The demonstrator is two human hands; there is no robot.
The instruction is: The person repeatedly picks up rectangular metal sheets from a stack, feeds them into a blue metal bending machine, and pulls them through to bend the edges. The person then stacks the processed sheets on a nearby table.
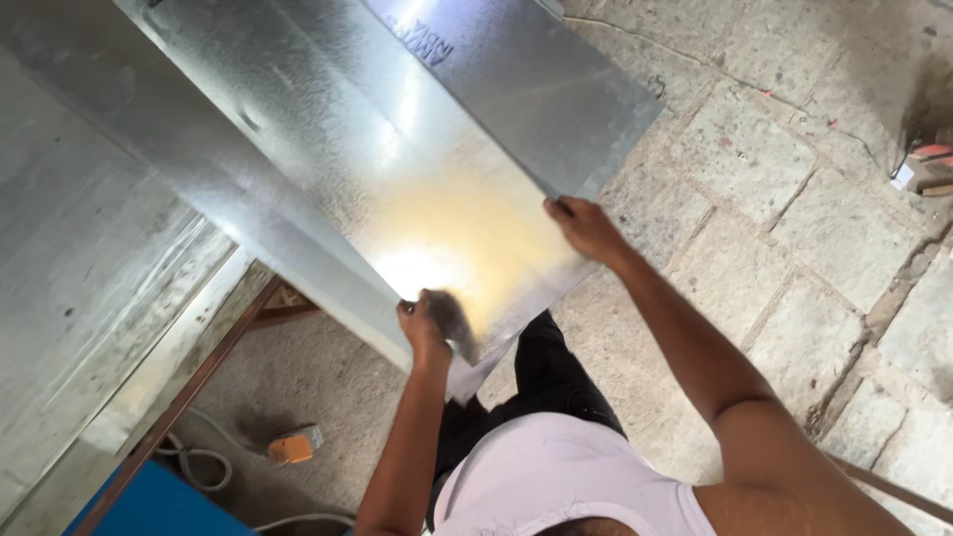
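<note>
A large shiny galvanized metal sheet (397, 169) is held tilted in front of me, its near edge low. My left hand (425, 326) grips that near edge close to the left corner, thumb over the top. On the right, my right hand (584, 228) clasps the sheet's right corner, fingers curled over the edge. A second sheet (536, 89) lies behind the first, and more sheet metal (89, 248) runs along the left.
A metal table frame (199, 382) with a brown rail stands at the lower left, with a white hose (199, 462) and an orange block (294, 446) on the floor beneath. Stone paving (794, 248) covers the floor on the right. Small objects (928, 169) lie at the right edge.
</note>
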